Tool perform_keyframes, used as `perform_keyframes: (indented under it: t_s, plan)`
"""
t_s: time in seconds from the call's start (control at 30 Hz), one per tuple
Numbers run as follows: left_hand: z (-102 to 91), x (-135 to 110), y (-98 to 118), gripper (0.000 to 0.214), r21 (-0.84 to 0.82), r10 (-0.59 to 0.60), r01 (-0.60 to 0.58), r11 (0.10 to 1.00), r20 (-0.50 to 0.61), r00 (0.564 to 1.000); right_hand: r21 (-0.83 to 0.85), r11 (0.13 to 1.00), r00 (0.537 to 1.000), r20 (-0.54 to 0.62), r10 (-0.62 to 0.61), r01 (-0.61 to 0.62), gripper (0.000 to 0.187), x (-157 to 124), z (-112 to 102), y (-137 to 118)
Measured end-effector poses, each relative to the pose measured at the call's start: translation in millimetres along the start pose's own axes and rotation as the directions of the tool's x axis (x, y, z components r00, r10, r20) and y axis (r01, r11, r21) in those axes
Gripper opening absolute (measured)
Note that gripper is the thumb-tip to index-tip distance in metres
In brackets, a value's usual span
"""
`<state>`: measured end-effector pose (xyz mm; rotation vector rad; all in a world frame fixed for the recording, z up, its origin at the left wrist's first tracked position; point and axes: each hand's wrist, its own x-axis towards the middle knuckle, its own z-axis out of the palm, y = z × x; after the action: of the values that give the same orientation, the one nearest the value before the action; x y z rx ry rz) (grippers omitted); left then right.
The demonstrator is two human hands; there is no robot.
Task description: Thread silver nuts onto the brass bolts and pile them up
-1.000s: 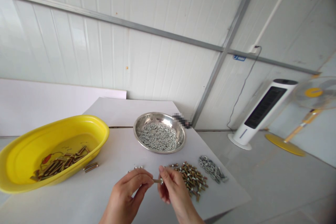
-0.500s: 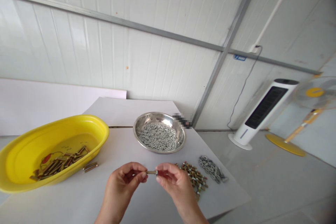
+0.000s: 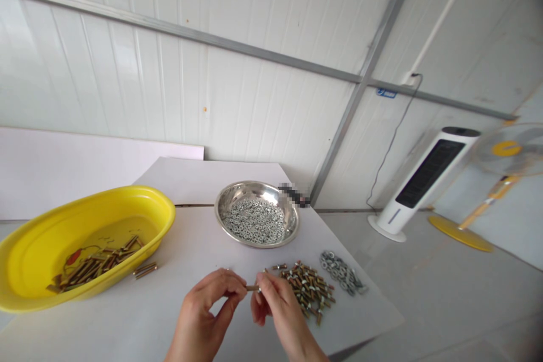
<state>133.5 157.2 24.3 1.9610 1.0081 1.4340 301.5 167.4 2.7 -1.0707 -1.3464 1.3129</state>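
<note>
A slim brass-coloured bolt (image 3: 251, 288) lies roughly level between my two hands. My left hand (image 3: 210, 308) pinches one end of it, thumb against forefinger, hiding that end. The fingers of my right hand (image 3: 280, 308) close around the other end, where a small silvery nut (image 3: 258, 289) partly shows. Just beyond my right hand lies a pile of brass-coloured bolts fitted with silvery pieces (image 3: 309, 288). Farther back, a steel bowl (image 3: 220, 225) holds many small nuts (image 3: 257, 220).
At left stands a yellow tub (image 3: 38, 232) with loose bolts (image 3: 95, 266) inside. A few bolts (image 3: 145, 270) lie beside it. Washers (image 3: 341, 272) are heaped near the table's right edge. A white tower cooler (image 3: 424, 184) and a yellow fan (image 3: 487, 203) stand on the floor.
Both hands have dropped slightly, and the bolt with them. My right hand has turned, its fingers now wrapped over the nut end. More of the bolt pile shows.
</note>
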Motion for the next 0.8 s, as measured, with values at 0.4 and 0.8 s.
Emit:
perform_keyframes:
  t_s: [0.4,0.8]
  plan:
    - [2.3,2,-15,0.008,-0.401,-0.420,0.373,0.837,-0.032,0.907,0.060,0.997,0.998,-0.045,-0.052,0.054,0.046,3,-9,-13]
    - [3.4,0,-20,0.014,-0.440,-0.445,0.389,0.809,-0.027,0.895,0.015,0.999,0.998,-0.040,-0.040,0.041,0.034,4,-8,-8]
